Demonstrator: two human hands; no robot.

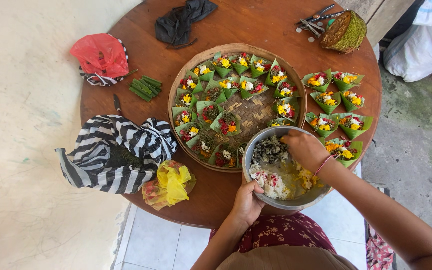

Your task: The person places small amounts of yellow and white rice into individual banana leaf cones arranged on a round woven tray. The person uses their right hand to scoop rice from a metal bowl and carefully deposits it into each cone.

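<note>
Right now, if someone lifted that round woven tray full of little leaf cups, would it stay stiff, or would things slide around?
The woven tray looks rigid enough to lift flat, since its thick rim holds a clean circle. The leaf cups sit loose and close together, so a tilt would probably slide or tip them. It likely feels light for its size: thin basketwork carrying only leaves and petals.

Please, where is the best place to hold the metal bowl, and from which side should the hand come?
Probably the rim of the metal bowl on the near-left side, where the left hand grips it already. The bowl is round with a thin edge and no handles, and the right hand works inside from the far right. The tray blocks the far side.
</note>
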